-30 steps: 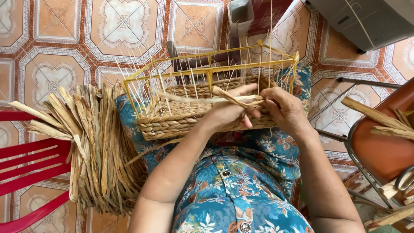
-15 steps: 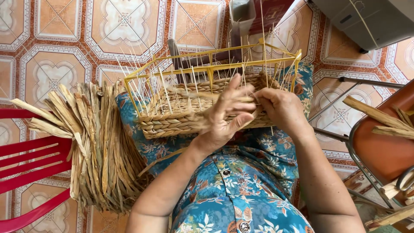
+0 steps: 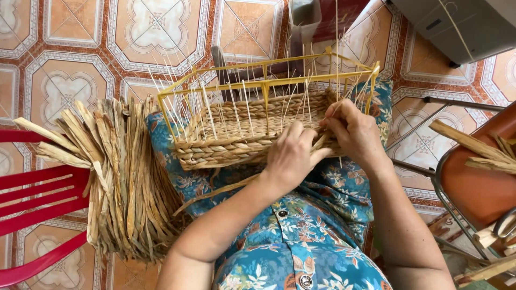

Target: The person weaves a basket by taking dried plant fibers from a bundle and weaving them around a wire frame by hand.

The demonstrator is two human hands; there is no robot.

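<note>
Evidently you are bracing the half-woven basket (image 3: 252, 137) on your lap, keeping its near wall within reach. Your left hand (image 3: 291, 156) is pressing that wall, grip clenched on nothing; your right hand (image 3: 352, 131) is pinching a straw strand (image 3: 322, 144) beside it.

Home weaving spot: patterned floor tiles (image 3: 80, 32), straw bundle (image 3: 123, 182).

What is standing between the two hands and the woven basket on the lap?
Nothing visible. The left hand and right hand both rest directly on the near wall of the half-woven basket, gripping a flat straw strand there. The thin upright stakes stand behind them.
</note>
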